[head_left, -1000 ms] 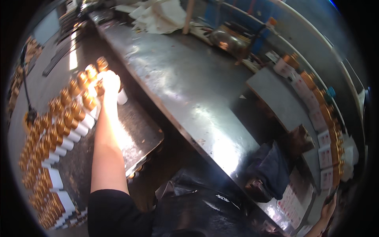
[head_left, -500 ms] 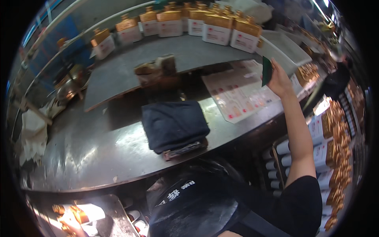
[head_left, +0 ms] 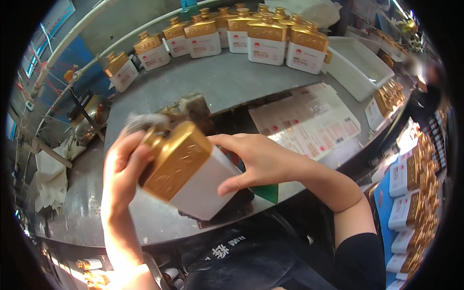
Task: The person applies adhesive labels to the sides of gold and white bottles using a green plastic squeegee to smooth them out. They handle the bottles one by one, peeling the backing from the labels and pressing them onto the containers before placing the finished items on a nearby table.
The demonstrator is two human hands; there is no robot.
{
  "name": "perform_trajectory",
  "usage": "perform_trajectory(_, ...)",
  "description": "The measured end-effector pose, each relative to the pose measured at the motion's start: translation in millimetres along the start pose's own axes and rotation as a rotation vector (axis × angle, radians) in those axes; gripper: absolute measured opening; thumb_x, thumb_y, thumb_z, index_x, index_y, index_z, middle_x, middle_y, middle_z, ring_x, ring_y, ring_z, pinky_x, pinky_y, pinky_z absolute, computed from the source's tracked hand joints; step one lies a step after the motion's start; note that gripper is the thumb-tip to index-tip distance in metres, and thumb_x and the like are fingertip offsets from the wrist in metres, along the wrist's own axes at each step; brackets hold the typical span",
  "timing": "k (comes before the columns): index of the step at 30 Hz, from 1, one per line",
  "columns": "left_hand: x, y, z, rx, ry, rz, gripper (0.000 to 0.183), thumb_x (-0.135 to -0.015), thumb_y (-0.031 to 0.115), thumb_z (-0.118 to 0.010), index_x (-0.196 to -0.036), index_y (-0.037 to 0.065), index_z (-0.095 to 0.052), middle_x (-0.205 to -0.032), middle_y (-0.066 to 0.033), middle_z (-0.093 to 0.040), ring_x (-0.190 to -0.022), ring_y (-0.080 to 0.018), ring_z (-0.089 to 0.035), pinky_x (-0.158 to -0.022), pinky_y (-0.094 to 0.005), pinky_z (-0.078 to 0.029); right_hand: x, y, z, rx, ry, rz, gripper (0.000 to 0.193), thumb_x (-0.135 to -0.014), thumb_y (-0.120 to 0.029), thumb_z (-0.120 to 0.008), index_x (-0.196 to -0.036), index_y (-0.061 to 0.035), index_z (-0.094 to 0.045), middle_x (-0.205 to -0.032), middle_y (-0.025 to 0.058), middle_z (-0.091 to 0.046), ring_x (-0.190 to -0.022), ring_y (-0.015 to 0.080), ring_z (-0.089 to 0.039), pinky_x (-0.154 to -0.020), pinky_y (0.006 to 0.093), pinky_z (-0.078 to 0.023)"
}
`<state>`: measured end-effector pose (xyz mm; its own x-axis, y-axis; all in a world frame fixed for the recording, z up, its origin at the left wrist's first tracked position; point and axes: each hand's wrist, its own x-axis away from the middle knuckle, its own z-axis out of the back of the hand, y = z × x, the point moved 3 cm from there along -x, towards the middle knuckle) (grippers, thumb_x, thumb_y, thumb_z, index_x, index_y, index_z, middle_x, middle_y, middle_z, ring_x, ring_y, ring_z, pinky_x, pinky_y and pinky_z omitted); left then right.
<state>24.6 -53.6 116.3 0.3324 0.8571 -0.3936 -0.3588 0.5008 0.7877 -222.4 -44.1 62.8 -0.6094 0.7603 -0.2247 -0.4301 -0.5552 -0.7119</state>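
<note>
A flat bottle (head_left: 193,181), gold on its upper half and white below, is tilted between my hands over the near edge of the metal bench. My left hand (head_left: 123,169) is closed around its neck, beside a blurred grey-white thing (head_left: 145,122) whose kind I cannot make out. Across the white part, my right hand (head_left: 261,159) grips the bottle, thumb on the near face and the other fingers partly hidden behind it. A thin green flat piece (head_left: 266,193) shows below the right hand; its hold is hidden. Under the bottle, the dark folded cloth is mostly covered.
A sheet of printed labels (head_left: 309,121) lies right of my hands. Several gold and white bottles (head_left: 266,46) line the bench's back, near a white tray (head_left: 357,65). More bottles (head_left: 406,210) stand at right. A brownish block (head_left: 193,108) sits beyond the held bottle.
My right hand has come from above the label sheet, at right, to the bottle in the middle. My left hand has risen from the lower left, bringing the bottle over the bench.
</note>
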Motion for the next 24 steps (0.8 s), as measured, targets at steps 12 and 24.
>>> perform_trajectory(12, -1, -71, -35, 0.132, 0.327, 0.254, 0.062, -0.086, 0.015, -0.061, -0.142, 0.001, -0.038, -0.139, -0.0122, -0.045, -0.125, -0.0230, -0.047, -0.104, -0.0338, -0.040, -31, 60, -9, -0.214, 0.079, -0.290, 0.074, -0.082, -0.063, -0.060, -0.106, 0.0062, -0.063, -0.094, 0.0264, -0.068, -0.086, 0.0387, -0.068, -0.077, 0.0416, -0.052)
perform_trajectory(24, 40, -84, -68, 0.201, 0.472, 0.569, 0.027, -0.099, 0.016, -0.052, -0.113, -0.004, -0.064, -0.110, -0.0188, -0.066, -0.101, -0.0313, -0.064, -0.091, -0.0408, -0.050, 175, 154, 106, 0.395, 0.467, -0.788, 0.023, -0.092, -0.020, -0.059, -0.108, -0.0081, -0.071, -0.087, 0.0143, -0.071, -0.073, 0.0183, -0.068, -0.069, 0.0300, -0.052)
